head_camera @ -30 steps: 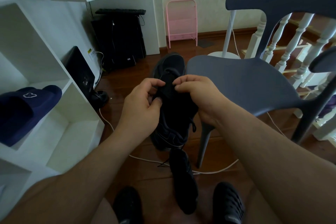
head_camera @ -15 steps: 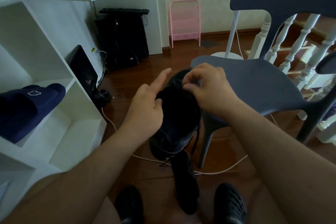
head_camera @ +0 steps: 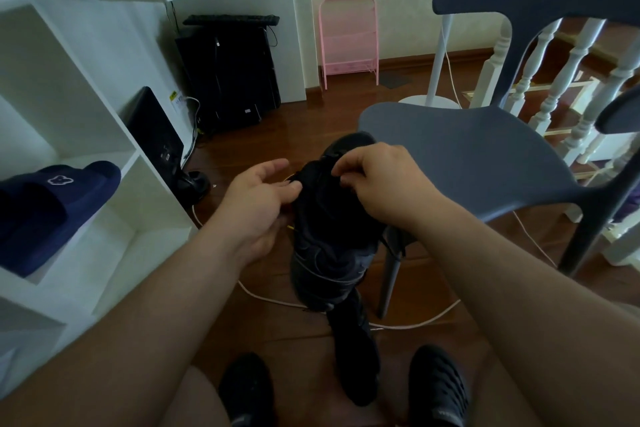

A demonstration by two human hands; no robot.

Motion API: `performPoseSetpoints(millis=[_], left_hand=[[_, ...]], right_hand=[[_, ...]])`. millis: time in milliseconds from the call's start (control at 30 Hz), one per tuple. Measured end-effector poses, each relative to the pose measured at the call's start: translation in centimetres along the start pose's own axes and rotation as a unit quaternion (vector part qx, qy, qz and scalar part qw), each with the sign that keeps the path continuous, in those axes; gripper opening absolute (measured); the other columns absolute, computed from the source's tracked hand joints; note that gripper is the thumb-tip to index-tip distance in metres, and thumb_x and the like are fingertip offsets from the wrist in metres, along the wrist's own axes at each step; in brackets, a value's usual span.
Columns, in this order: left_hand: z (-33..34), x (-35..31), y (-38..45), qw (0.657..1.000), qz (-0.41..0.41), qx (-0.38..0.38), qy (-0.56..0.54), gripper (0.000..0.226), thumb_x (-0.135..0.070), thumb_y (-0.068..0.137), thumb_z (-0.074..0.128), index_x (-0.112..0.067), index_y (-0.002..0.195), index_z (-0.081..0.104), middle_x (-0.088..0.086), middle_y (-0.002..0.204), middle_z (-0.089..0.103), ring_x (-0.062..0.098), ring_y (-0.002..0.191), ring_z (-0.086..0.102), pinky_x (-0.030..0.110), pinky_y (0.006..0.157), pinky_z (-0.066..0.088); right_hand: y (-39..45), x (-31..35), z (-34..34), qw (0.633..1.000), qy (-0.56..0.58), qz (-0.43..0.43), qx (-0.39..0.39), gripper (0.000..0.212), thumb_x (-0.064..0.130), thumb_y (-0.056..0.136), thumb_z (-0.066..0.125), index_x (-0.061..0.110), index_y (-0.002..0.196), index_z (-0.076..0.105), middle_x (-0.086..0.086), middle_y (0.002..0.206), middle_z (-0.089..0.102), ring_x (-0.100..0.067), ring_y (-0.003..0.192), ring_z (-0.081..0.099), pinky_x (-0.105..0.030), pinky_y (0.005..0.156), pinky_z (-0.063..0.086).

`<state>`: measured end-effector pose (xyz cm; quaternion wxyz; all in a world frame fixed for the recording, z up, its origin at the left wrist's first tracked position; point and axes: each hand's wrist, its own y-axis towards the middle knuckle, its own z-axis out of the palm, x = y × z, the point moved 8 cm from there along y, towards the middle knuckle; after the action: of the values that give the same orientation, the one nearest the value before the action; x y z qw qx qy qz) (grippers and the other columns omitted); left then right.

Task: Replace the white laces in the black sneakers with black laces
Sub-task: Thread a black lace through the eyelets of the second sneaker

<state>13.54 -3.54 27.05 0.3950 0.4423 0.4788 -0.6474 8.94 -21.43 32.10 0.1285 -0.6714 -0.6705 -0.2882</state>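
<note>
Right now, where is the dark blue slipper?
In the head view, the dark blue slipper lies far left on a white shelf, left of both hands and the black sneaker.

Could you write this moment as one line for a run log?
left hand: relaxed beside black sneaker | right hand: pinching at sneaker's top | second sneaker: on floor | white laces: none seen

dim foreground | bright back wall | soft blur | wide-angle bending at edges
</note>
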Motion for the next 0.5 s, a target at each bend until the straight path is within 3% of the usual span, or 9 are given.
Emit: performPoseSetpoints(millis=[100, 267, 367, 500], left_hand=[[0.1, 0.1, -0.1, 0.998, -0.04, 0.016, -0.044, 0.04, 0.011, 0.103, 0.052, -0.011, 0.135, 0.062, 0.018, 0.12, 0.074, 0.031, 0.103, 0.075, 0.038, 0.068, 0.065], [1.0, 0.3, -0.6, 0.995, -0.057, 0.063, -0.046, 0.036, 0.01, 0.105, 0.046, -0.008, 0.12, 0.073, 0.011, 0.103, 0.081, 0.021, 0.087, 0.08, 0.033, 0.065, 0.064], [1.2, 0.4, -0.8, 0.995, -0.052, 0.066, -0.045, 0.035, 0.01, 0.105, 0.047, -0.01, 0.112, 0.074, 0.01, 0.097, 0.081, 0.02, 0.085, 0.08, 0.032, 0.067, 0.064], [1.5, 0.6, -0.9, 0.996, -0.042, 0.067, -0.041, 0.033, 0.01, 0.104, 0.051, -0.012, 0.113, 0.074, 0.008, 0.09, 0.08, 0.02, 0.086, 0.079, 0.031, 0.071, 0.064]], right_hand=[[0.0, 0.1, 0.1, 1.0, -0.001, -0.005, 0.016, 0.032, 0.009, 0.101, 0.063, 0.032, 0.118, 0.077, 0.02, 0.101, 0.071, 0.011, 0.081, 0.059, 0.002, 0.072, 0.038], [-0.3, 0.7, -1.1, 0.999, 0.039, -0.009, -0.035, 0.021, 0.023, 0.097, 0.073, 0.043, 0.091, 0.072, 0.029, 0.086, 0.063, 0.008, 0.086, 0.058, -0.004, 0.074, 0.037], [-0.4, 1.6, -0.7, 0.998, 0.036, -0.026, -0.045, 0.018, 0.023, 0.098, 0.071, 0.039, 0.096, 0.077, 0.031, 0.084, 0.059, 0.01, 0.083, 0.055, -0.003, 0.072, 0.035], [-0.3, 2.4, -0.1, 0.998, 0.017, -0.037, -0.047, 0.015, 0.025, 0.097, 0.071, 0.035, 0.104, 0.08, 0.021, 0.097, 0.067, 0.001, 0.089, 0.059, -0.007, 0.077, 0.038]])
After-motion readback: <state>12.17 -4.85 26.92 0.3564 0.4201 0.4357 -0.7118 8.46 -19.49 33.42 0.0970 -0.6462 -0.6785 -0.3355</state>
